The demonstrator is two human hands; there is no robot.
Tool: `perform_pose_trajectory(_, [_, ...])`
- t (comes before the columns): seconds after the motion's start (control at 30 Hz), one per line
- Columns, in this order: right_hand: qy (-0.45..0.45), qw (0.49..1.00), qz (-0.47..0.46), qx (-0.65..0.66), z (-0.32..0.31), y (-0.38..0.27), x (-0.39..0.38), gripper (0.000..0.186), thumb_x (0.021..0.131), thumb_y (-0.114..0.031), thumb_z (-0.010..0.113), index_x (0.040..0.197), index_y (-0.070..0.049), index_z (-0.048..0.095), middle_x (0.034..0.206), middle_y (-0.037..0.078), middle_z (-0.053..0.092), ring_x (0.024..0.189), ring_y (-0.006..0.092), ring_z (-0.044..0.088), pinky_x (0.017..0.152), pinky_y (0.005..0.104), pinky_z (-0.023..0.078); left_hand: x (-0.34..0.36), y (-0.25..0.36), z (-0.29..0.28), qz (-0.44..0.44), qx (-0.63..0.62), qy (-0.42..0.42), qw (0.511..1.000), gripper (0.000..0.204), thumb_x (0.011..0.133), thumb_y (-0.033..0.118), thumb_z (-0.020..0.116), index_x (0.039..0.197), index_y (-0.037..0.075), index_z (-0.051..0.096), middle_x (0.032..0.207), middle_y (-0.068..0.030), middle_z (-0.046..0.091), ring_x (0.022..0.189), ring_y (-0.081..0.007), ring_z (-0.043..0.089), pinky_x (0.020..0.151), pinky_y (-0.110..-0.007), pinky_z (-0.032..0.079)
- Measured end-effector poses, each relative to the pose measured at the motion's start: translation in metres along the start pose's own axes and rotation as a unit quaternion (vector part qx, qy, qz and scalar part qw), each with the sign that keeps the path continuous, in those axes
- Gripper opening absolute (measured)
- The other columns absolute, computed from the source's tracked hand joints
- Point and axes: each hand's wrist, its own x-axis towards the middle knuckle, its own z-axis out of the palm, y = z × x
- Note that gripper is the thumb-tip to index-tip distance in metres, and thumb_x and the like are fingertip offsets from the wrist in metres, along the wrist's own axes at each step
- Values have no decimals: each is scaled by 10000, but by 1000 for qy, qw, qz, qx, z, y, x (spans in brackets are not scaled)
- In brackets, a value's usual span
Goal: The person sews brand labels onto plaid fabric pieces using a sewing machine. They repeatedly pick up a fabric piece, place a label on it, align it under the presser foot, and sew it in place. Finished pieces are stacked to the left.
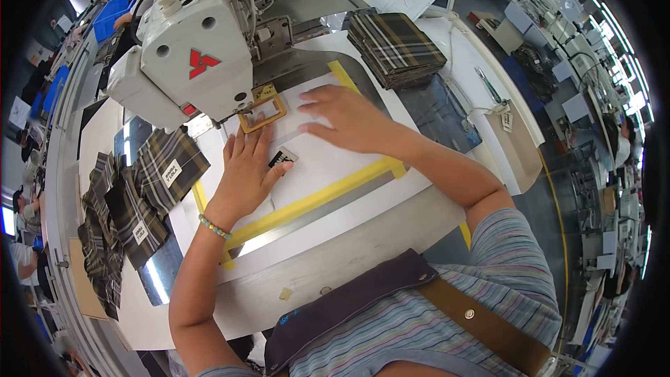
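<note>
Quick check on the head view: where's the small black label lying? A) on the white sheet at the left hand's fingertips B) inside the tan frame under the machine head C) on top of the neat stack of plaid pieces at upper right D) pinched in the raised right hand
A: the small black label lies flat on the white sheet, just at the fingertips of the left hand; the right hand rests flat farther up, holding nothing.

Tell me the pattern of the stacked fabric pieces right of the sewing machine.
Dark plaid with light stripes, fabric stack, seen in the head view.
</note>
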Motion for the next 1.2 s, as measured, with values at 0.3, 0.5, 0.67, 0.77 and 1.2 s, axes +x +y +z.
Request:
perform_pose_trajectory(0.3, [94,966,159,-178,-97,89,-56,233,984,-179,678,1159,-81,795,1180,65,772,1128,301,713,966,444,581,-28,3,-32,34,37,65,997,516,1005,358,727,1358,-15,679,1408,-209,682,1390,-407,569,1177,-512,431])
perform_pose_trajectory(0.5, [112,968,126,-187,-98,102,-61,205,982,-129,658,1102,-71,814,1184,50,776,1094,289,730,943,421,592,-26,14,-42,60,-14,127,990,343,906,153,805,1194,-13,718,1211,-152,749,1110,-350,697,947,-447,561])
perform_pose_trajectory(0.67, [124,972,108,-169,-100,110,-61,161,963,-134,684,1034,-76,816,1099,70,781,1013,300,744,868,421,593,-26,14,-38,69,-47,96,992,420,911,172,804,1277,-2,694,1342,-157,708,1230,-370,655,1034,-462,538])
perform_pose_trajectory(0.77, [113,973,139,-146,-104,107,-56,136,949,-123,709,1012,-59,811,1049,92,783,969,325,746,851,420,590,-25,18,-33,94,-80,88,988,535,914,227,807,1383,16,660,1503,-152,632,1410,-386,556,1152,-475,476])
perform_pose_trajectory(1.2, [204,963,162,-72,-121,112,-41,129,940,-162,732,978,-55,794,1020,95,791,952,329,738,815,426,581,-26,28,-22,181,-143,11,973,591,897,233,802,1428,26,645,1629,-143,541,1534,-401,446,1261,-500,373])
